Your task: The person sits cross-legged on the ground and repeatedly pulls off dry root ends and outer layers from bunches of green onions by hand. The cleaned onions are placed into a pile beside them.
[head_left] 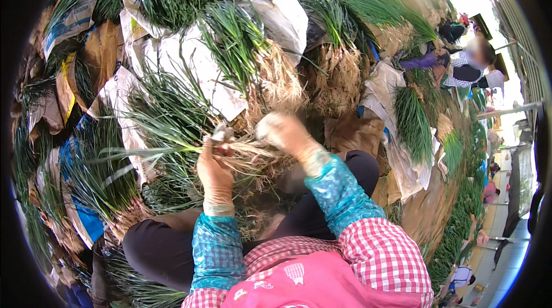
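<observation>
My left hand (pixel 215 174), in a thin glove, grips a few chive-like stalks (pixel 172 150) near their white bases. Their leaves point left, and pale stringy roots (pixel 254 147) stick out to the right. Just beyond those roots is my right hand (pixel 282 133), gloved, blurred by motion and with its fingers curled; whether it holds anything cannot be made out. A loose pile of the same plants (pixel 168 114) lies past my left hand. Beyond both hands, a leafy bunch (pixel 233 36) rests on a white sack (pixel 185 58), its thick roots (pixel 280 75) towards me.
Another rooted bunch (pixel 338 66) lies farther right. Bundles and sacks crowd the left side, including a bunch (pixel 103 178) by my left knee (pixel 155 247). A pale sack (pixel 388 88) lies right. Other people (pixel 468 66) sit at the far right beside a long green heap (pixel 463 204).
</observation>
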Demonstrator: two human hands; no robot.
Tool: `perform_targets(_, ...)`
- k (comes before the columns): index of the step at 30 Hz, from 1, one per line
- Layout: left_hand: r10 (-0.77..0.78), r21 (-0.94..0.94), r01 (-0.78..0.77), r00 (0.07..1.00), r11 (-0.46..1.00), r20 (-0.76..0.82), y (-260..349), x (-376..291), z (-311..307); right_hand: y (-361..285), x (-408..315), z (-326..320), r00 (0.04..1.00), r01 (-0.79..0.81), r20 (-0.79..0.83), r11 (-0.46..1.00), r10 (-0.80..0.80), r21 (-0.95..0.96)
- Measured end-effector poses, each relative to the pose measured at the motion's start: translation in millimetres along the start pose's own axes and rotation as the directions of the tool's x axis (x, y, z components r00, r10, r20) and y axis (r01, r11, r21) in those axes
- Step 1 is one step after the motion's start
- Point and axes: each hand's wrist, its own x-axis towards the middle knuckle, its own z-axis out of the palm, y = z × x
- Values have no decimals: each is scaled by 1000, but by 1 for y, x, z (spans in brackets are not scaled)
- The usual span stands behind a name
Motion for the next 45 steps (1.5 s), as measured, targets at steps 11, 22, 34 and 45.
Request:
perform_targets(11, -291, -138, 308, 947, 941, 136, -35, 48, -12, 17, 153, -48, 894, -447, -342, 509, 289, -736)
perform_targets(22, -67, -37, 63, 993, 997, -102, -24, 66, -34, 5, 106, -20, 901, -425, -363, 655, 239, -624)
perform_targets(34, -314, 345, 211, 908, 915, 278, -38, 84, -47, 36, 46, 65, 913, 37, 334, 768, 233, -639)
perform_targets(45, -193, 441, 114, 972, 890, 137, -42, 40, -23, 25, 58, 60, 979, -150, 51, 860, 200, -487)
